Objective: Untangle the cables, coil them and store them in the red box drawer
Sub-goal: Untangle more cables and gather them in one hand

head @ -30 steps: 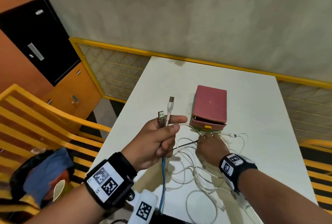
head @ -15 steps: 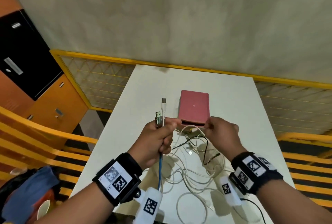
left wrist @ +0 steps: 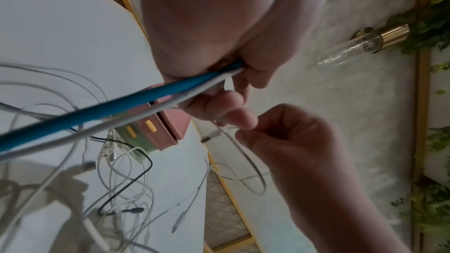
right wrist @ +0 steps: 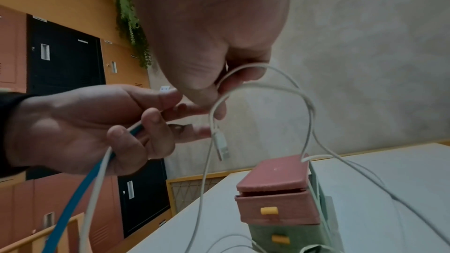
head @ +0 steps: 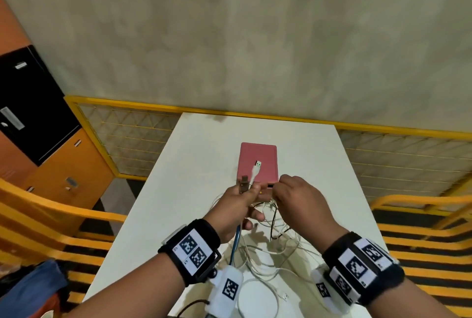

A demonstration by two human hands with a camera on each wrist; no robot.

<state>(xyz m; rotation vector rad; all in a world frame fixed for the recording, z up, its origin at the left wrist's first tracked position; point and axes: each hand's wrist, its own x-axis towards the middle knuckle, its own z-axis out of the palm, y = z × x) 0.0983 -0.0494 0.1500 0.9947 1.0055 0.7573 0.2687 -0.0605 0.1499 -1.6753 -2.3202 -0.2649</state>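
Note:
The red box [head: 258,162] stands mid-table; its red drawer [right wrist: 275,209] with a yellow knob is slightly pulled out above a green drawer [right wrist: 284,238]. My left hand [head: 249,190] is raised in front of the box and grips a blue cable [left wrist: 97,111] and a white cable [head: 256,169], whose plugs stick up past the fingers. My right hand [head: 278,187] is close beside it and pinches a thin white cable [right wrist: 243,88]; that cable's connector [right wrist: 221,145] dangles below. A tangle of white and black cables [head: 268,254] lies on the table under both hands.
The white table [head: 204,164] is ringed by a yellow mesh railing [head: 255,113]. Orange and black lockers [head: 38,126] stand at the left. Yellow slatted benches [head: 51,215] flank the table, and a blue bundle [head: 33,287] lies at the lower left.
My right hand has lifted off the table with the thin white cable and come up against my left hand. The left hand has shifted right, in front of the box.

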